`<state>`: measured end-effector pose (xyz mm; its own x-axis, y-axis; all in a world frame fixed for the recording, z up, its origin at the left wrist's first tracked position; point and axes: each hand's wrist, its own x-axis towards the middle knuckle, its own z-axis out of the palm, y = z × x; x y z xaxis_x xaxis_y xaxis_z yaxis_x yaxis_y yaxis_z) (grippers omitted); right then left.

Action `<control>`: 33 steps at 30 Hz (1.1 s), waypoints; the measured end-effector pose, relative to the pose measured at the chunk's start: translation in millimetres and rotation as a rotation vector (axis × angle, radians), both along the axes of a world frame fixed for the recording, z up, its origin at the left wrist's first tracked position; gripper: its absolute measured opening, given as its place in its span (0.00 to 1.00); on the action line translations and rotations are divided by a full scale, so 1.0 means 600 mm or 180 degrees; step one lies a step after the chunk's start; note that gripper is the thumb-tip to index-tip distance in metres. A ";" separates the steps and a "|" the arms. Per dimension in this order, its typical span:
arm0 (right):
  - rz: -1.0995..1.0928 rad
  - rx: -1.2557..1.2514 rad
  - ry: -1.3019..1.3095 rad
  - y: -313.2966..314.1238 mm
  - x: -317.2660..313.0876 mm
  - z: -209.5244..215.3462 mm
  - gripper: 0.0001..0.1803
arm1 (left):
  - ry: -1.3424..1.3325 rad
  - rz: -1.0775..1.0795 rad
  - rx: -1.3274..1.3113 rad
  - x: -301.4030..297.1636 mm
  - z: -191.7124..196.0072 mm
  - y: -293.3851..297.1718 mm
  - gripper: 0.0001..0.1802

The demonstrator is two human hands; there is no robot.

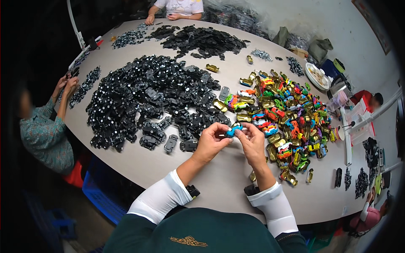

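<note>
Now my left hand and right hand pinch a small blue toy car body together above the table, between the black chassis pile and the colourful car shells.

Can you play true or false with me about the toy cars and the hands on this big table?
1. Both hands hold one small blue toy car. True.
2. The left hand lies flat on the table. False: it is lifted, pinching the car together with the right hand.
3. The heap of colourful car bodies lies to the person's right. True.
4. The big pile of black parts lies to the person's right too. False: it lies to the left.
5. The person is alone at the table. False: other people sit around it.
</note>
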<state>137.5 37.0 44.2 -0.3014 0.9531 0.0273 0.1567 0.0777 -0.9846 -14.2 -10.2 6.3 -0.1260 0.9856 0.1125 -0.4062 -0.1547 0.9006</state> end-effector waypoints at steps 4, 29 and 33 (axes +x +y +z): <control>0.0100 0.0714 -0.0157 -0.008 0.001 0.020 0.21 | -0.0150 -0.0545 -0.0469 -0.015 -0.008 0.001 0.10; 0.0406 0.1078 -0.0410 -0.016 -0.014 0.014 0.19 | -0.0296 -0.0156 -0.0162 -0.017 0.008 0.003 0.15; 0.0415 -0.0298 0.0096 -0.002 0.001 0.020 0.15 | -0.0648 -0.0113 -0.0528 -0.023 0.022 0.002 0.13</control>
<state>137.8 36.0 56.1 -0.4231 0.9048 -0.0489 0.1216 0.0031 -0.9926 -28.3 -9.0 19.7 -0.0947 0.9927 -0.0751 -0.5842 0.0057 0.8116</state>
